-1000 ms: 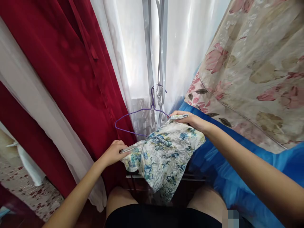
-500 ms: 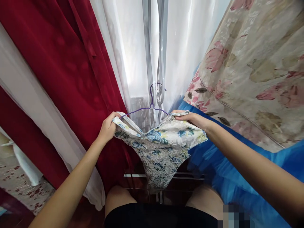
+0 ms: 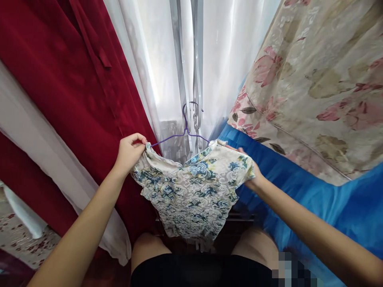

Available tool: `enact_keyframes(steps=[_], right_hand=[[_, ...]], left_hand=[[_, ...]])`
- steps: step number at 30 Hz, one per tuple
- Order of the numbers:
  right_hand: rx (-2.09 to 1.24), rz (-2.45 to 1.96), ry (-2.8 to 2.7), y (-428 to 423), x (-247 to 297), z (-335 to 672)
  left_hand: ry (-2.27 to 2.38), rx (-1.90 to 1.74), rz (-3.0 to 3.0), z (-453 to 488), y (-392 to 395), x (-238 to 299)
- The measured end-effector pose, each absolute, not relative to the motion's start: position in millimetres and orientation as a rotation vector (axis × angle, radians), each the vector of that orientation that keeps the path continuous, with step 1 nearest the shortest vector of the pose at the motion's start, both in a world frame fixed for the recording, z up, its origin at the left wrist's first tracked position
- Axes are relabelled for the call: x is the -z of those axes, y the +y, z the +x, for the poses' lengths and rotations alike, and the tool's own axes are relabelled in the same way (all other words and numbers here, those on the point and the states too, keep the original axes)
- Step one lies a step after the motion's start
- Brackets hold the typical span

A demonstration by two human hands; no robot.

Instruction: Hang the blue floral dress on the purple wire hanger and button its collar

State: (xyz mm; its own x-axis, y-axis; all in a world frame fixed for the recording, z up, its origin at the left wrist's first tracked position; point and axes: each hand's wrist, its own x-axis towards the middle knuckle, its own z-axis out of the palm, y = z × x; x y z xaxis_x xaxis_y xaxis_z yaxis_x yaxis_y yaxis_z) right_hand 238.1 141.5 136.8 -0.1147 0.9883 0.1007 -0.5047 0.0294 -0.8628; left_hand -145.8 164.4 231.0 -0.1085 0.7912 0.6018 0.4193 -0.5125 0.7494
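A short-sleeved blouse (image 3: 194,191) with a blue, yellow and white floral pattern hangs on a thin purple hanger (image 3: 170,138). My left hand (image 3: 130,153) pinches the blouse at its left shoulder, beside the end of the hanger. On the other side, my right hand (image 3: 255,179) lies behind the right sleeve and touches it. Its fingertips show stretched out above the sleeve's top edge, while the sleeve covers part of the hand. The blouse is spread wide, its front facing me and its lower end hanging above my knees.
White cloth (image 3: 149,59) with grey ribbons (image 3: 179,52) hangs behind the hanger. Dark red fabric (image 3: 68,79) hangs to the left. At right are a floral-print cloth (image 3: 299,87) and blue tulle (image 3: 317,199). My thighs (image 3: 149,245) are below.
The blouse has opened out and its front has turned toward me. My right hand has left the shoulder edge and slid down behind the sleeve. My left hand has shifted slightly left.
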Motion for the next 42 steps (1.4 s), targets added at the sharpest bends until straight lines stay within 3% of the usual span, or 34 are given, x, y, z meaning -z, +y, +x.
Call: enact_keyframes(steps=[6,10,15,19,24,26,33,38,42], right_hand=[[-0.780,-0.967,-1.088,82.1,-110.3,253.7],[-0.543,-0.960,-1.135,87.0,-135.7,255.9],[-0.510,-0.913,-1.225,112.6,-200.3,256.2],[-0.606,-0.859,-1.434,69.5,-238.4,222.5],[-0.720,-0.369,-2.550,-27.5,-254.1,176.6],[-0.671,-0.261,-2.715,-35.5,-250.6,172.4],[-0.075,-0.726,-2.346,37.1,-198.8,166.4],[-0.068,-0.689,-2.266,35.1,-155.3,149.0],[-0.038,-0.765,-2.123,28.6,-152.3,165.4]], left_hand=[[1.368,-1.585,2.025,-120.1,154.3,-235.8],[1.429,-1.509,2.383,-105.4,136.9,-236.4],[1.596,-1.420,2.583,-99.6,136.7,-243.6],[1.707,-1.497,2.400,-112.7,158.4,-246.0],[1.431,-1.822,1.747,-126.7,166.8,-222.7],[1.256,-1.834,1.554,-121.3,158.8,-213.9],[0.556,-1.270,1.229,-51.5,102.7,-216.8],[0.479,-1.113,1.224,-7.6,61.2,-219.5],[0.366,-1.124,1.282,10.3,57.3,-230.8]])
